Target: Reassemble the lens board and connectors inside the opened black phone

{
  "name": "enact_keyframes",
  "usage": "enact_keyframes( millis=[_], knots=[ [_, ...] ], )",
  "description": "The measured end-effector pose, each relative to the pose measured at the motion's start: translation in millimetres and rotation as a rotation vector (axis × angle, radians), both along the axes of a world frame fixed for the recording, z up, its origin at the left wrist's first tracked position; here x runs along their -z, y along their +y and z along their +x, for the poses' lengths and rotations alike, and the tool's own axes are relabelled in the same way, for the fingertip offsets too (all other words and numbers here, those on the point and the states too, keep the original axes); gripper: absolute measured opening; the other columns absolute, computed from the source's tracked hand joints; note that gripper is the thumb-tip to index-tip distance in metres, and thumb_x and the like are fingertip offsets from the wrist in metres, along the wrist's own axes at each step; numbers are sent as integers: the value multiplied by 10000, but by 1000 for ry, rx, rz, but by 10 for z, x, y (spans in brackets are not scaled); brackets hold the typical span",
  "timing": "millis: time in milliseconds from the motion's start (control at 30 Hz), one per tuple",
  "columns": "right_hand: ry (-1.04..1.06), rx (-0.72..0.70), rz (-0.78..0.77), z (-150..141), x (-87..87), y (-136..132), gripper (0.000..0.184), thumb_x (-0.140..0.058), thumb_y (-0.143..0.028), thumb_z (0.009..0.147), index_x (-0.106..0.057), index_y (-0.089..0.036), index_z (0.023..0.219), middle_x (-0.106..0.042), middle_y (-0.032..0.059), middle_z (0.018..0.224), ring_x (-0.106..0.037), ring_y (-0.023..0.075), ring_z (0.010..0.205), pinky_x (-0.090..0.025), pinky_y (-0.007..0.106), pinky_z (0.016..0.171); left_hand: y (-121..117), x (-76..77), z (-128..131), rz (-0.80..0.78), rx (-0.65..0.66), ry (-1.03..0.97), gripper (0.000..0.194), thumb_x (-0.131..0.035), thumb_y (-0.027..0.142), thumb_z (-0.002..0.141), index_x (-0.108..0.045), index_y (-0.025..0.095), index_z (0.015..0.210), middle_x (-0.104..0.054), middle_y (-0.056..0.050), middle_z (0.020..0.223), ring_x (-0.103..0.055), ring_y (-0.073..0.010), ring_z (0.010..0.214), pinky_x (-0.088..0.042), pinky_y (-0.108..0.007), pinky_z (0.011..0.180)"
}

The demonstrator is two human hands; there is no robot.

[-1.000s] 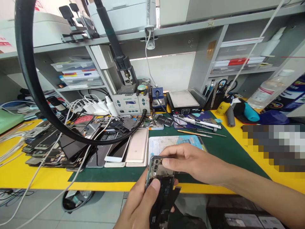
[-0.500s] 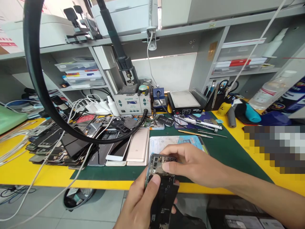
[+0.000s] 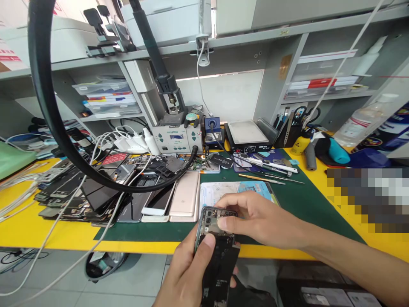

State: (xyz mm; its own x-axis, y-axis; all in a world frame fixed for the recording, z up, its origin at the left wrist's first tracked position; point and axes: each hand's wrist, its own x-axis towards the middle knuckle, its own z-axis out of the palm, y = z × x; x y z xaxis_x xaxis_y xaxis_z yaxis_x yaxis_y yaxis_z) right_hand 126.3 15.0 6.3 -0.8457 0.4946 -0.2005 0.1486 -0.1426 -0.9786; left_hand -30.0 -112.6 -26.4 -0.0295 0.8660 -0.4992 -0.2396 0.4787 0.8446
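Observation:
An opened smartphone (image 3: 220,256) with its back cover off is held up in front of the bench's near edge. Its camera lenses, bare board and black battery area face me. My left hand (image 3: 188,268) wraps round its left side, thumb pressed on the inside just below the cameras. My right hand (image 3: 252,217) grips the top right corner, its thumb on the metal plate beside the cameras and its fingers hidden behind. Behind the phone, a blue and white pad (image 3: 236,187) lies on the green mat (image 3: 306,204).
Several phones (image 3: 183,196) and a pile of phone parts (image 3: 70,192) lie to the left. A soldering station (image 3: 177,138) with a looping black hose (image 3: 41,85) stands behind, next to a flat heating plate (image 3: 246,132). Tweezers (image 3: 284,177) lie at right; a bin (image 3: 102,266) is below.
My right thumb has slid slightly down over the metal plate, and the left thumb has shifted up a little. A black strip at the phone's right side now lies flatter against it.

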Motion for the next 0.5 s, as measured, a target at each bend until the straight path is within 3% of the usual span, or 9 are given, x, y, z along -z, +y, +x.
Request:
enact_keyframes(
  millis=[67, 167, 300, 400, 500],
  knots=[
    [-2, 2, 68, 7, -12, 12, 254, -683, -389, 911, -689, -136, 933, -649, 51, 887, -584, 158, 755, -464, 292, 709, -8, -1, 1, -9, 1, 1, 677, -533, 663, 903, -614, 173, 1363, -793, -120, 928, -746, -280, 753, -596, -359, 719],
    [-13, 11, 73, 10, -23, 29, 250, -684, -390, 913, -700, -140, 921, -641, 43, 887, -566, 153, 762, -445, 276, 703, -6, -14, -5, -17, -44, -38, 699, -604, 636, 876, -538, 223, 1436, -783, -120, 1095, -757, -281, 769, -602, -363, 717],
    [-5, -7, -49, 8, -18, 38, 314, -725, -455, 866, -692, -143, 873, -628, 22, 758, -545, 141, 646, -430, 276, 636, 29, -53, -18, 7, -14, -142, 693, -595, 644, 870, -571, 207, 1407, -801, -104, 902, -760, -293, 745, -601, -363, 693],
    [-14, 2, -55, 9, -21, 34, 304, -765, -439, 829, -693, -147, 868, -620, 12, 738, -538, 137, 632, -410, 269, 623, 39, -72, -7, -3, -42, -162, 699, -577, 644, 878, -551, 211, 1426, -794, -110, 1021, -758, -269, 710, -608, -356, 676],
    [-11, 0, -8, -3, -36, 19, 311, -751, -451, 843, -698, -149, 897, -623, 20, 796, -551, 153, 714, -411, 268, 659, 25, -58, 24, -12, -60, -88, 728, -553, 638, 898, -486, 202, 1477, -800, -117, 997, -766, -271, 689, -615, -353, 672]
  ],
)
